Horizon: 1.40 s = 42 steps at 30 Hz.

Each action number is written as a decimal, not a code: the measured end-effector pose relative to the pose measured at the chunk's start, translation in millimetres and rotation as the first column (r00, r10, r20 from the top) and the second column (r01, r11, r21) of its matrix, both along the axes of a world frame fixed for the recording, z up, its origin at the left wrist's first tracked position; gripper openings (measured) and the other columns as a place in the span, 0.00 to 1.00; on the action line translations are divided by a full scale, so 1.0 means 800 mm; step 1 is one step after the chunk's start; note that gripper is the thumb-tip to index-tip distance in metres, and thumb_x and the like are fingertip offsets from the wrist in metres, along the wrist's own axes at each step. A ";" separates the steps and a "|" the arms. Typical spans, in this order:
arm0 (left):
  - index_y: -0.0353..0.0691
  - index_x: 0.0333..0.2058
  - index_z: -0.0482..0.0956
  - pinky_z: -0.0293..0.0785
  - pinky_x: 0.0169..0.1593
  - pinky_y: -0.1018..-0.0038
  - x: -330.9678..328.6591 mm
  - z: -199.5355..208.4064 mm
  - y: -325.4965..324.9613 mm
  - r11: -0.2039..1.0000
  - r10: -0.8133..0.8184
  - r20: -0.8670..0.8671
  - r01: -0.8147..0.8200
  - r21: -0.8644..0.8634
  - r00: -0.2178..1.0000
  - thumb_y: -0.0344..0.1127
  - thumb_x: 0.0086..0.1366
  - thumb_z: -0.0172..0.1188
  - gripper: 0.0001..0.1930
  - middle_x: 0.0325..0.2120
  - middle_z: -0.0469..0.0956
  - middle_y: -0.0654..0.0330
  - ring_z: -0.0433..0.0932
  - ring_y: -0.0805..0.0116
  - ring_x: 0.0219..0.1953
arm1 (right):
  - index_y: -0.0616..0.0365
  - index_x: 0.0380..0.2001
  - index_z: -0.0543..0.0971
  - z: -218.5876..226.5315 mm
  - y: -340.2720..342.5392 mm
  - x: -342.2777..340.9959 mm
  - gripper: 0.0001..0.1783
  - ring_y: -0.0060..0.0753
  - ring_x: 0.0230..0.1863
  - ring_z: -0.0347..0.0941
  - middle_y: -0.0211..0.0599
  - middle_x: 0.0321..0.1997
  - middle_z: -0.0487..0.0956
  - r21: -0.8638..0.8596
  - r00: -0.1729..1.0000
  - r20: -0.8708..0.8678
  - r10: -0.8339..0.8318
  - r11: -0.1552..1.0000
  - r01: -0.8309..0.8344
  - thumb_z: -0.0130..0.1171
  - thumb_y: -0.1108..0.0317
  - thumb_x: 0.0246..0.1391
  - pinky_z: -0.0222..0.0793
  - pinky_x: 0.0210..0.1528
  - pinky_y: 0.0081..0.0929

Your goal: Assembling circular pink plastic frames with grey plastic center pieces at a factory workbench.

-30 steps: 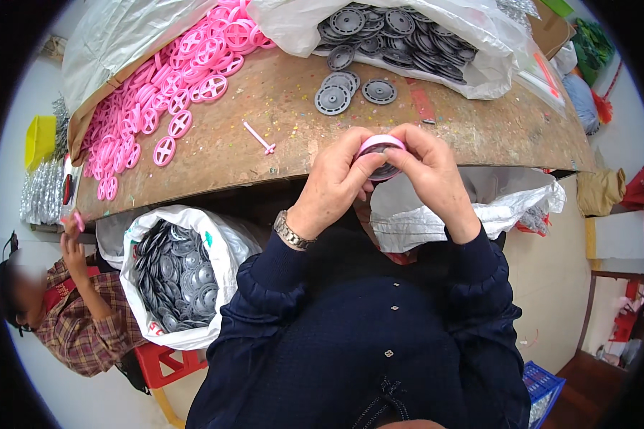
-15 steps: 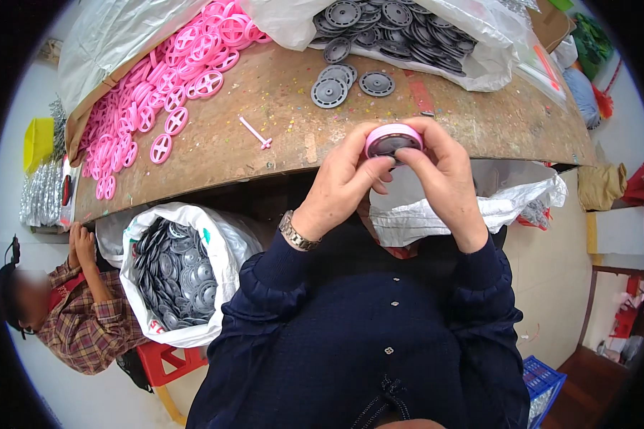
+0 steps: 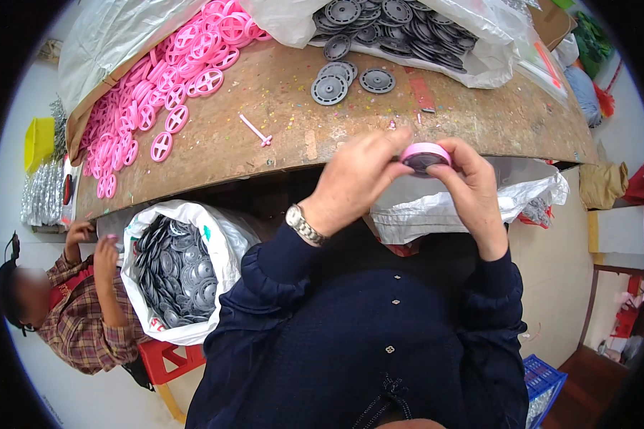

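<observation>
- The right hand [image 3: 476, 189] is pinched on a round pink and grey wheel [image 3: 426, 149]. Its thumb is on the near edge and its fingers curl around the right side.
- The left hand [image 3: 354, 171] is at the left side of the wheel. Its thumb and fingers are next to the rim, but I cannot tell if they squeeze it or only touch it.
- The wheel is between the two hands, at the near edge of the brown table [image 3: 286, 86]. It is tipped, with a pink band around a dark grey middle.
- There is a shiny watch [image 3: 305, 225] on the left wrist, below and to the left of the grip.
- A thin pink stick [image 3: 254, 129] lies on the table, to the left of the grip.
- Farther to the left and away from the body is a big heap of pink rings [image 3: 143, 100].
- Past the grip, and a bit to the left, a few loose grey discs [image 3: 330, 90] lie flat. Behind them, more are piled in a pale bag [image 3: 490, 64].
- Just under the grip hangs a silvery white bag [image 3: 444, 218].
- Down and to the left of the grip is a white sack [image 3: 229, 250] full of grey discs.
- Well to the left of the grip, past that sack, is another person [image 3: 86, 322] in a checked shirt.
</observation>
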<state>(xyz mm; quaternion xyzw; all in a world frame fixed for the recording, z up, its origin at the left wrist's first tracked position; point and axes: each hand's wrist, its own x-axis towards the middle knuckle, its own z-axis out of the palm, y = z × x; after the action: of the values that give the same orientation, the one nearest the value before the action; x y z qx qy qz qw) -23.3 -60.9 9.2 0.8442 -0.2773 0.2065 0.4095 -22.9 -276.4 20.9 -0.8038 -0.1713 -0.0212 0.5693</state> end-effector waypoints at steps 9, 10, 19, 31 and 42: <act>0.36 0.57 0.69 0.72 0.48 0.57 0.085 -0.006 0.059 0.760 0.491 0.269 -0.558 0.334 0.829 0.52 0.55 0.68 0.36 0.42 0.75 0.51 0.72 0.50 0.48 | 0.63 0.40 0.78 -0.016 -0.107 -0.001 0.14 0.54 0.40 0.76 0.48 0.37 0.80 -0.641 0.987 0.159 0.029 0.763 0.081 0.63 0.75 0.47 0.71 0.42 0.37; 0.36 0.57 0.69 0.72 0.47 0.57 0.091 -0.008 0.061 0.735 0.512 0.251 -0.570 0.367 0.822 0.54 0.54 0.69 0.38 0.42 0.76 0.51 0.72 0.50 0.48 | 0.62 0.39 0.78 -0.019 -0.109 -0.004 0.13 0.54 0.41 0.76 0.48 0.37 0.80 -0.676 0.986 0.158 0.051 0.734 0.071 0.63 0.72 0.48 0.71 0.43 0.40; 0.34 0.58 0.69 0.72 0.50 0.55 0.103 -0.017 0.061 0.764 0.507 0.159 -0.527 0.373 0.847 0.50 0.55 0.68 0.37 0.44 0.77 0.45 0.74 0.46 0.48 | 0.64 0.42 0.80 0.006 -0.060 0.007 0.12 0.36 0.41 0.78 0.44 0.41 0.81 -0.453 0.997 0.071 0.023 0.891 0.012 0.61 0.72 0.55 0.72 0.45 0.29; 0.33 0.64 0.57 0.78 0.42 0.72 0.029 0.018 0.034 0.820 -0.406 -0.565 0.013 -0.572 0.718 0.42 0.62 0.67 0.38 0.47 0.78 0.48 0.78 0.68 0.44 | 0.56 0.54 0.77 0.035 0.046 0.056 0.29 0.42 0.48 0.75 0.41 0.55 0.76 -0.317 0.800 0.556 0.225 0.947 -0.046 0.61 0.81 0.45 0.73 0.50 0.33; 0.33 0.48 0.78 0.74 0.48 0.64 0.086 0.026 0.141 0.827 0.435 0.224 -0.486 0.284 0.872 0.42 0.63 0.64 0.20 0.41 0.81 0.49 0.78 0.54 0.46 | 0.63 0.37 0.78 0.025 0.051 0.052 0.09 0.43 0.35 0.74 0.40 0.34 0.79 -0.356 0.870 0.418 0.262 0.928 -0.109 0.62 0.78 0.50 0.69 0.40 0.30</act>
<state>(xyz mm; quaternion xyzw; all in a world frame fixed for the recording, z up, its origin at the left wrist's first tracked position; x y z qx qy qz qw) 45.9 52.1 29.7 0.9247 -0.1256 0.3125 0.1777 18.9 -235.6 40.5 -0.8371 -0.3794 -0.1268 0.3732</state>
